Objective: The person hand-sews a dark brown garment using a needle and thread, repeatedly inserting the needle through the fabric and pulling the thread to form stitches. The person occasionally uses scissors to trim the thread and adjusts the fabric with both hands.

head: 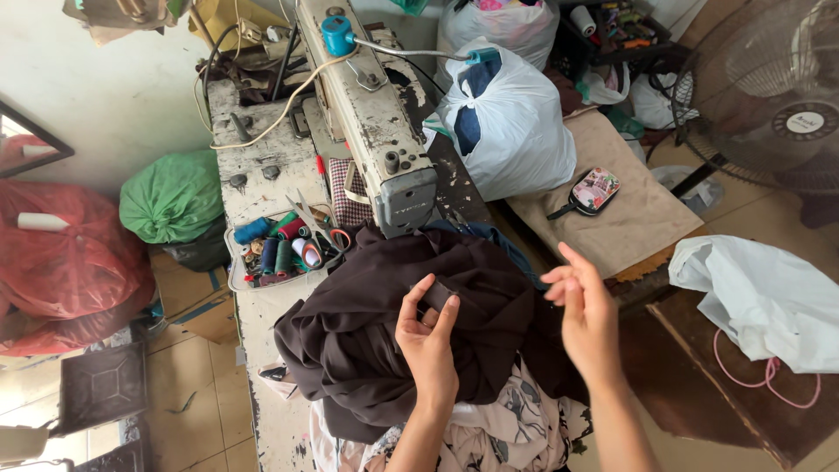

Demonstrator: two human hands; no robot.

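Note:
A dark brown garment (367,332) lies bunched on the sewing table and over my lap. My left hand (427,336) pinches a small fold or tab of that dark fabric between thumb and fingers. My right hand (584,310) hovers just right of the garment, fingers apart, holding nothing. The old white sewing machine (371,105) stands right behind the garment, its needle end touching the cloth's far edge. Under the dark cloth, a pale floral fabric (516,419) shows near my body.
A tray of thread spools and scissors (284,245) sits left of the machine. A white plastic bag (511,122) stands at the right, with a small patterned pouch (592,190) on a tan cloth. A fan (769,87), green bag (173,197) and red bag (61,253) surround the table.

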